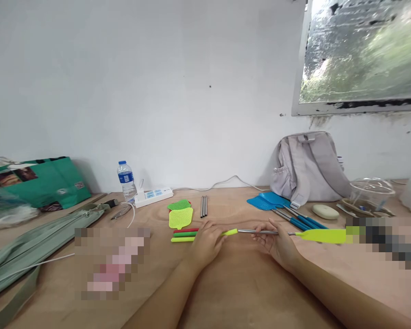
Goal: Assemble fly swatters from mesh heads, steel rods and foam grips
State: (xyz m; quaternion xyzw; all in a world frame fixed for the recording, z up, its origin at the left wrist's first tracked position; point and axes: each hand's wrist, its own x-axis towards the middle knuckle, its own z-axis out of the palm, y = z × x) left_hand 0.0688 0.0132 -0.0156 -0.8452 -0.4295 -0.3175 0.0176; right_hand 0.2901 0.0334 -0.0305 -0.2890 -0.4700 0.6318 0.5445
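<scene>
A fly swatter lies level across both my hands. My left hand (208,240) is closed around its yellow-green handle (230,232). My right hand (274,242) pinches the thin metal rod (248,231), and the yellow-green swatter head (324,235) extends to the right, seen nearly edge-on. Beside my left hand lie a red handle (181,230), a green handle (185,234) and a yellow-green handle (183,239). Their right ends are hidden by the hand, so whether the last belongs to the held swatter cannot be told. Behind them rest a yellow-green mesh head (181,218) and a green one (178,204).
Three grey metal tubes (203,206) lie behind my hands. Blue fly swatters (269,201) rest at the right, near a pale oval soap-like object (325,212) and a backpack (308,169). A power strip (154,196), water bottle (126,180) and green bag (55,183) stand left.
</scene>
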